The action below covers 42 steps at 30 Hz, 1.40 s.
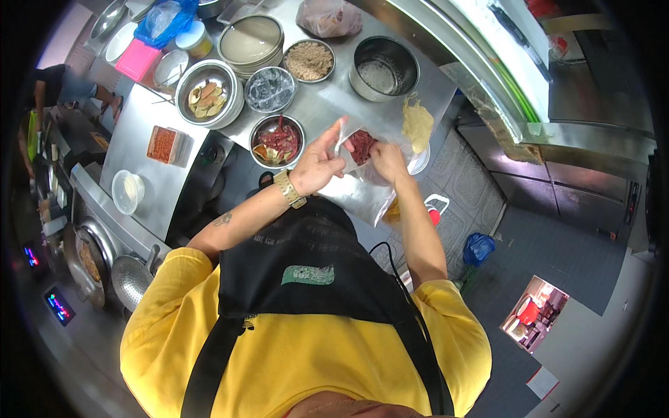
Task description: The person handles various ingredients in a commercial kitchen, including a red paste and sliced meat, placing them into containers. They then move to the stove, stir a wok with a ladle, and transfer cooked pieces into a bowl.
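Note:
A clear plastic bag (384, 201) is spread over the near corner of the steel table, with dark red food (360, 146) in its mouth. Whether this is dried chillies or meat I cannot tell. My left hand (320, 163) holds the bag's left edge, fingers pointing away from me. From the other side my right hand (388, 161) reaches into the mouth, curled fingers on the red food and fingertips hidden. Just left of my left hand stands a steel bowl (255, 149) of dried red chillies (282, 142) and pale dried spices.
Behind the bag are a deep metal pot (384, 76), a bowl of brown crumbly food (309, 60) and stacked bowls (251, 39). Yellowish netting (418, 125) hangs by the table's right edge. A red-filled tub (167, 144) sits left. Another person (62, 86) is at far left.

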Each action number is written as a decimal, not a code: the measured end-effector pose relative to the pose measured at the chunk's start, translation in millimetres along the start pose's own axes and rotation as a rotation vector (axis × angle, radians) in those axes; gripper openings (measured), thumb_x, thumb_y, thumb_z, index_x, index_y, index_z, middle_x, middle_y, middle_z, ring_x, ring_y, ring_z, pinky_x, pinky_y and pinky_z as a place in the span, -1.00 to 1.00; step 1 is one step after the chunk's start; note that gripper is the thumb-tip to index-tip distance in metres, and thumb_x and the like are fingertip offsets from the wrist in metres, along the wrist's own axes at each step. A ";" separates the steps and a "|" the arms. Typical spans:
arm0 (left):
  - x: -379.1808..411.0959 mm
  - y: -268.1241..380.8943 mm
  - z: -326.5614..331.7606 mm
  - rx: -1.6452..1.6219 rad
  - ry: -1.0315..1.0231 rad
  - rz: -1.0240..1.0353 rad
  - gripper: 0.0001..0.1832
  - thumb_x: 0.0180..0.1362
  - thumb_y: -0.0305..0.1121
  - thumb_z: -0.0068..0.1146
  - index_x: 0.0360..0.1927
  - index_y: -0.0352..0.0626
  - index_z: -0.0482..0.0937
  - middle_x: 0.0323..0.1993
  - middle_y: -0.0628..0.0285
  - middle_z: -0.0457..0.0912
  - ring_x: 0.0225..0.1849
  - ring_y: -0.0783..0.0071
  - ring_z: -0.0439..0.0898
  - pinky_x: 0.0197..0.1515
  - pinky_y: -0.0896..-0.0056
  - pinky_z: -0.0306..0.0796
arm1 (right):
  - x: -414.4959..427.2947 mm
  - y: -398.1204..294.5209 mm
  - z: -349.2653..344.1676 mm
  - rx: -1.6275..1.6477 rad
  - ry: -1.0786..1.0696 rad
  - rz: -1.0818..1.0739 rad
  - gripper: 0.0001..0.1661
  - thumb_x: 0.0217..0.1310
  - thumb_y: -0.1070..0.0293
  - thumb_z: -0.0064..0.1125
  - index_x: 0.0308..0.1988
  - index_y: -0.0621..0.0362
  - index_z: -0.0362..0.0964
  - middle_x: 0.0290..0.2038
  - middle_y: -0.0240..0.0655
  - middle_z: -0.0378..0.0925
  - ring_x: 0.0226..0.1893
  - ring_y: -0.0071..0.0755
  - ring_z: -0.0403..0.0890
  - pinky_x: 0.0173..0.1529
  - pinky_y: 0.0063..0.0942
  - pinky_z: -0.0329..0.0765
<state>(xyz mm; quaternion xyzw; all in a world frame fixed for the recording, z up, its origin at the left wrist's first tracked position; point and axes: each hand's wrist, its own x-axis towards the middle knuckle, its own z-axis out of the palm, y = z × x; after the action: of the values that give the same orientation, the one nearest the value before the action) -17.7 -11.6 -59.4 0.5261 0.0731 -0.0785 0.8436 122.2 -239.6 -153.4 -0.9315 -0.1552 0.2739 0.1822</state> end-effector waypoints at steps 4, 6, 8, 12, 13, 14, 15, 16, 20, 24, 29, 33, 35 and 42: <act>2.0 -3.0 -7.9 0.079 -0.007 -0.021 0.02 0.09 -0.76 -0.06 0.65 0.06 -0.06 0.10 0.22 0.48 -0.35 0.62 0.53 -0.18 0.54 0.57 | -31.6 -3.6 -25.5 -0.534 -0.299 0.250 -0.42 0.10 0.02 0.43 0.04 0.15 0.66 0.10 -0.02 0.65 0.17 -0.01 0.64 0.24 -0.16 0.55; 2.0 -6.8 -4.3 0.075 -0.038 -0.045 0.03 0.09 -0.75 -0.06 0.66 0.06 -0.07 0.12 0.20 0.48 -0.36 0.62 0.52 -0.17 0.53 0.58 | -16.0 -1.2 -14.0 -0.473 -0.197 0.147 -0.44 0.06 0.07 0.46 0.01 0.15 0.66 0.06 -0.05 0.68 0.14 -0.03 0.65 0.21 -0.14 0.56; 1.0 -2.7 3.2 0.108 -0.039 -0.035 0.02 0.10 -0.74 -0.05 0.66 0.07 -0.07 0.13 0.20 0.48 -0.35 0.63 0.52 -0.17 0.53 0.58 | 2.7 -12.1 3.4 -0.353 -0.014 -0.071 -0.40 0.04 0.09 0.47 0.04 0.16 0.62 0.02 -0.09 0.70 0.11 -0.04 0.67 0.18 -0.12 0.58; 3.3 -8.1 0.0 0.121 -0.051 -0.026 0.01 0.13 -0.73 -0.06 0.66 0.08 -0.08 0.12 0.21 0.47 -0.34 0.63 0.51 -0.15 0.52 0.59 | 30.5 -11.3 28.6 -0.305 -0.171 -0.011 -0.18 0.12 0.18 0.43 0.34 0.01 0.31 0.12 -0.01 0.62 0.17 0.12 0.61 0.27 -0.08 0.52; 3.2 -9.9 -2.3 0.118 -0.050 -0.025 0.00 0.14 -0.72 -0.06 0.66 0.09 -0.08 0.11 0.21 0.46 -0.34 0.63 0.50 -0.15 0.52 0.59 | 29.9 -7.2 32.9 -0.228 -0.154 -0.061 -0.24 0.15 0.23 0.39 0.32 0.04 0.33 0.10 0.01 0.62 0.15 0.11 0.61 0.25 -0.08 0.52; 4.0 -10.1 -4.2 0.105 -0.013 -0.036 -0.03 0.15 -0.69 -0.03 0.65 0.11 -0.01 0.09 0.21 0.48 -0.25 0.62 0.54 -0.15 0.47 0.60 | 25.2 -2.1 38.3 -0.151 -0.138 -0.111 -0.31 0.19 0.28 0.34 0.29 0.08 0.35 0.08 0.03 0.62 0.14 0.09 0.62 0.23 -0.08 0.52; 5.5 -13.6 -9.1 0.093 -0.009 -0.036 -0.03 0.16 -0.69 -0.03 0.65 0.11 -0.01 0.10 0.21 0.48 -0.25 0.62 0.53 -0.15 0.47 0.60 | 20.6 2.8 41.7 -0.072 -0.119 -0.154 -0.38 0.23 0.33 0.30 0.27 0.11 0.38 0.06 0.04 0.62 0.13 0.08 0.63 0.20 -0.08 0.53; 7.8 -20.0 -14.3 0.076 -0.007 -0.035 -0.03 0.16 -0.69 -0.03 0.65 0.12 -0.02 0.10 0.21 0.48 -0.25 0.62 0.53 -0.15 0.47 0.60 | 19.7 12.0 44.9 -0.041 -0.130 -0.111 -0.38 0.26 0.33 0.27 0.28 0.13 0.36 0.07 0.06 0.62 0.14 0.09 0.62 0.21 -0.09 0.52; 10.7 -16.4 -24.9 0.077 -0.012 -0.053 0.00 0.14 -0.72 -0.07 0.66 0.12 -0.06 0.15 0.21 0.46 -0.20 0.61 0.53 -0.08 0.48 0.60 | 19.2 32.8 33.9 0.039 -0.143 -0.090 -0.40 0.41 0.27 0.12 0.36 0.15 0.28 0.13 0.12 0.57 0.19 0.19 0.56 0.26 -0.06 0.46; 12.1 -13.8 -25.5 0.059 -0.023 -0.052 0.00 0.13 -0.73 -0.08 0.65 0.10 -0.05 0.16 0.20 0.46 -0.19 0.59 0.54 -0.05 0.47 0.59 | 4.9 32.2 7.0 0.060 -0.115 -0.137 -0.44 0.46 0.20 0.08 0.33 0.20 0.31 0.13 0.16 0.56 0.17 0.27 0.54 0.25 -0.03 0.45; 24.7 -9.1 -28.8 0.079 -0.034 -0.054 -0.02 0.13 -0.72 -0.06 0.65 0.09 -0.03 0.11 0.23 0.48 -0.21 0.57 0.56 -0.09 0.47 0.60 | -4.6 20.5 -9.0 0.049 -0.006 -0.298 -0.58 0.38 0.30 0.19 0.16 0.19 0.46 0.01 0.11 0.63 0.09 0.26 0.60 0.15 -0.04 0.52; 32.4 -38.9 -44.4 0.020 0.019 -0.052 -0.06 0.18 -0.69 -0.04 0.64 0.04 -0.02 0.05 0.25 0.49 -0.29 0.56 0.56 -0.18 0.47 0.61 | -16.8 -1.4 -31.4 -0.089 -0.055 -0.170 -0.61 0.38 0.30 0.21 0.13 0.18 0.50 -0.06 0.05 0.67 0.03 0.22 0.64 0.09 -0.06 0.56; 36.9 -51.9 -56.9 -0.027 0.052 -0.039 -0.06 0.17 -0.70 0.00 0.63 0.10 0.04 0.01 0.24 0.54 -0.32 0.53 0.58 -0.20 0.46 0.62 | -16.5 -10.2 -39.8 -0.106 -0.051 -0.192 -0.63 0.37 0.31 0.22 0.11 0.18 0.51 -0.09 0.03 0.69 0.00 0.18 0.67 0.05 -0.10 0.59; 14.1 -69.9 -85.0 -0.129 0.075 -0.115 -0.21 0.21 -0.67 -0.03 0.55 -0.06 0.20 -0.14 0.31 0.55 -0.38 0.54 0.58 -0.30 0.48 0.60 | -37.2 -113.8 -81.8 0.555 -0.121 -0.155 -0.82 0.47 0.44 0.16 -0.01 0.26 0.52 -0.39 -0.43 0.61 -0.59 -0.76 0.39 -0.56 -0.68 0.31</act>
<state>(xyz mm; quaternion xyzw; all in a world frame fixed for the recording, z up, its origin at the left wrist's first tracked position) -22.0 33.7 -160.5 0.4682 0.1395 -0.1020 0.8666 117.2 -174.1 -24.1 -0.8134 -0.1556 0.3463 0.4408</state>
